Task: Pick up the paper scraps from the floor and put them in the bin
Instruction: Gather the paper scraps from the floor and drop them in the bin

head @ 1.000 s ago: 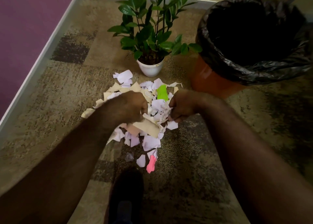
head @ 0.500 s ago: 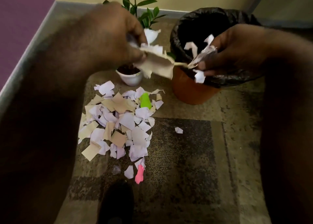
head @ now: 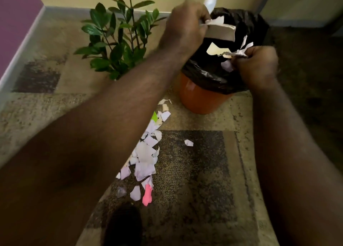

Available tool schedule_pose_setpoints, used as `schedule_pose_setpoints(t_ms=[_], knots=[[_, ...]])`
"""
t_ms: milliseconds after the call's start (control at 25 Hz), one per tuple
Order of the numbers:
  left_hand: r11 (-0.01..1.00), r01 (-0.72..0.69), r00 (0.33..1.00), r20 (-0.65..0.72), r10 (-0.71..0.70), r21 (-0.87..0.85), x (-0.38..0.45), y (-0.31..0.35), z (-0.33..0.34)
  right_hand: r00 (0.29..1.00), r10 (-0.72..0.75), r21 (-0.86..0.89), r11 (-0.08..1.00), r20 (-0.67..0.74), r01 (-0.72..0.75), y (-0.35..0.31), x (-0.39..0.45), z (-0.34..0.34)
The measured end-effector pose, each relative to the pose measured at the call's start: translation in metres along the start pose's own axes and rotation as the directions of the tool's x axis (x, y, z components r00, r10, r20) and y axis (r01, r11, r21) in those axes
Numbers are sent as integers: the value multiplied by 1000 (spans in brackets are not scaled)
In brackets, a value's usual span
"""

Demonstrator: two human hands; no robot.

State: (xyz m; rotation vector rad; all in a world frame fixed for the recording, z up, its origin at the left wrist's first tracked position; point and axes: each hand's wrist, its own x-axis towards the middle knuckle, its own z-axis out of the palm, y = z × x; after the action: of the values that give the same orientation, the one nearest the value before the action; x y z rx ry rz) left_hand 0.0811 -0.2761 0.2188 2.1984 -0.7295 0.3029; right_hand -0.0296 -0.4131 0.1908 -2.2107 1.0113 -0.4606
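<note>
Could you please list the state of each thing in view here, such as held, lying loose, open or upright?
left hand: grips a bunch of scraps above the bin.
right hand: grips a bunch of scraps over the bin's near rim.
bin: upright, open, lined with a black bag.
paper scraps on the floor: lying loose, not yet picked up.
pink scrap: on the floor.
potted plant: upright beside the bin.
</note>
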Motion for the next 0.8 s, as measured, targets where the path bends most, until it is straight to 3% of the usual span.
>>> schedule_pose_setpoints(t_ms=[200, 320, 800], knots=[[997, -21, 975, 223, 3, 78, 4, -6, 37, 995, -11, -79, 997, -99, 3, 8, -4, 19], [988, -48, 949, 315, 0, 146, 5, -9, 46, 995, -47, -143, 989, -89, 34, 8, -6, 19], [922, -215, 852, 523, 16, 323, 4, -12, 45, 998, -66, -123, 990, -12, 64, 0, -6, 17]])
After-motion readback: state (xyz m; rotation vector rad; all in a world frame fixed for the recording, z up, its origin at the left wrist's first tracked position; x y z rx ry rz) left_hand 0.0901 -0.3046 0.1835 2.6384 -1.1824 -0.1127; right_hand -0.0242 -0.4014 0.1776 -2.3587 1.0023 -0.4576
